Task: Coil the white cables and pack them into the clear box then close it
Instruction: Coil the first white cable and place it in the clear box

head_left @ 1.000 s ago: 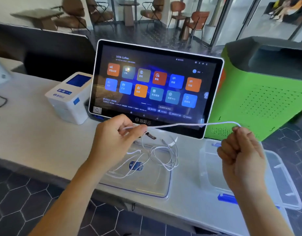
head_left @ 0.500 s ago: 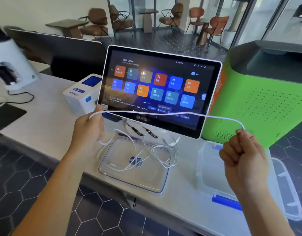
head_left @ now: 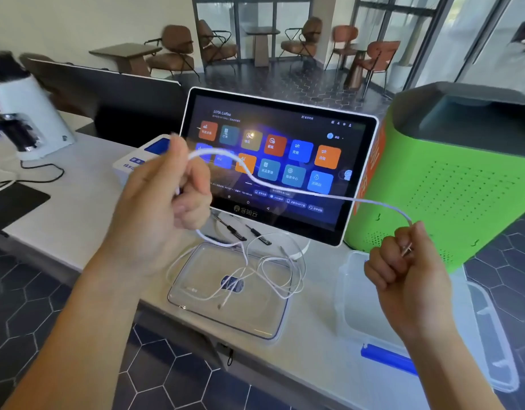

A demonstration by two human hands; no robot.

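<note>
Spanning both hands, one white cable hung above the tabletop. Left hand grip pinched its loop; right hand fisted the end.

A thin white cable spans mid-air from nine to three o'clock — below it, tangled white cables lie on the clear lid; the clear box sits open at four o'clock.

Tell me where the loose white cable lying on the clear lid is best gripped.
Pinch the loose white cable from above at its raised loops on the right side of the clear lid. There the strands arch up off the lid, while the plug ends lie flat. Both hands already hold the other cable.
</note>
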